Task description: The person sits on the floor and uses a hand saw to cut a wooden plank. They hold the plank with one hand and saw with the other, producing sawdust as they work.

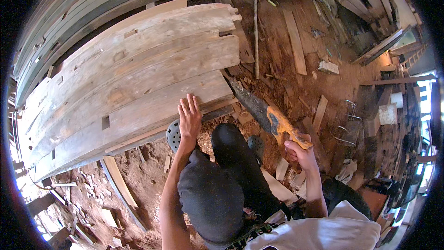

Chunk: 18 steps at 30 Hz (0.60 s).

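Note:
My right hand (pixel 299 150) is closed around the orange and black handle of a hand saw (pixel 252 104). The saw's dark blade slants up and left, its far end at the right end of the nearest wooden plank (pixel 171 97). Whether the teeth are in the wood cannot be made out. On that same plank my left hand (pixel 189 116) lies flat with its fingers stretched out, near the front edge. Several planks lie side by side there, some with rectangular notches and tongue-like ends.
Long stacked beams (pixel 106 0) run behind the planks. Wood offcuts (pixel 296 41) and sawdust cover the earth floor. A white block (pixel 328 67) lies to the right, near bent metal rods (pixel 344 132). A slanted support (pixel 121 190) stands under the planks. My clog (pixel 173 135) shows beside them.

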Each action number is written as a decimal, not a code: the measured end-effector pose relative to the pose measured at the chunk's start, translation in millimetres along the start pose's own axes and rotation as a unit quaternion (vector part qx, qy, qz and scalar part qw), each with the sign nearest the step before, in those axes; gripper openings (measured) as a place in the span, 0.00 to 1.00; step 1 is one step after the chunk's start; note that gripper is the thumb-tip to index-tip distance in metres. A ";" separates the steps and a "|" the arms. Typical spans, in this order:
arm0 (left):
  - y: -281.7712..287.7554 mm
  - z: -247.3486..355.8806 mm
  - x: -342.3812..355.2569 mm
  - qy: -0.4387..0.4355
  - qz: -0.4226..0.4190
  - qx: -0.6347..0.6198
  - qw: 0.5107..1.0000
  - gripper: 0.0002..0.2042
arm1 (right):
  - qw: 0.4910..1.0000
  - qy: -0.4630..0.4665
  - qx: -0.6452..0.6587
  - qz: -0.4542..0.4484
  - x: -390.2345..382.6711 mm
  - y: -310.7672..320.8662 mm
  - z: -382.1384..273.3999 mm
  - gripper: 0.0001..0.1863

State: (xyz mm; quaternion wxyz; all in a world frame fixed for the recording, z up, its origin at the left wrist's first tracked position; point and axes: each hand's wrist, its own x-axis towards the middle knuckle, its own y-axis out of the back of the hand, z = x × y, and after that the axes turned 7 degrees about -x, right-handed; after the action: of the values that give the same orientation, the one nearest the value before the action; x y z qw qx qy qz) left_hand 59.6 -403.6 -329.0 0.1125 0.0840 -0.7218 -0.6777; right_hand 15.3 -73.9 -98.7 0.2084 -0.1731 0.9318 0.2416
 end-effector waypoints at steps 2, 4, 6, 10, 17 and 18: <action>-0.5 0.0 0.0 0.000 0.018 -0.003 1.000 0.30 | 1.000 0.006 -0.009 0.014 2.9 -4.9 4.8 0.10; -1.2 0.4 -0.9 0.001 0.019 -0.008 1.000 0.30 | 0.998 0.029 -0.027 0.045 5.0 -7.9 11.8 0.10; -2.2 1.0 -2.0 0.000 0.016 -0.008 1.000 0.31 | 0.999 -0.003 -0.010 0.044 5.9 -8.4 17.6 0.11; -4.8 0.4 -1.3 -0.004 -0.021 0.047 0.999 0.33 | 0.995 -0.018 -0.077 0.063 -2.2 -9.2 21.6 0.12; -1.1 1.2 -0.8 0.002 0.037 0.008 0.999 0.31 | 0.998 -0.029 -0.028 0.050 -16.4 -14.8 12.6 0.12; 0.1 1.9 -0.5 0.004 0.022 -0.007 1.000 0.30 | 0.997 -0.041 -0.018 0.065 -14.0 -14.1 10.2 0.12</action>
State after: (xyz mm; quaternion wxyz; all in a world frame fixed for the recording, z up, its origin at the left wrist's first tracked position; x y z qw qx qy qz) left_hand 59.6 -401.7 -329.0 0.1313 0.0702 -0.7182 -0.6798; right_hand 36.4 -77.1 -105.5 0.2265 -0.1055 0.9275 0.2782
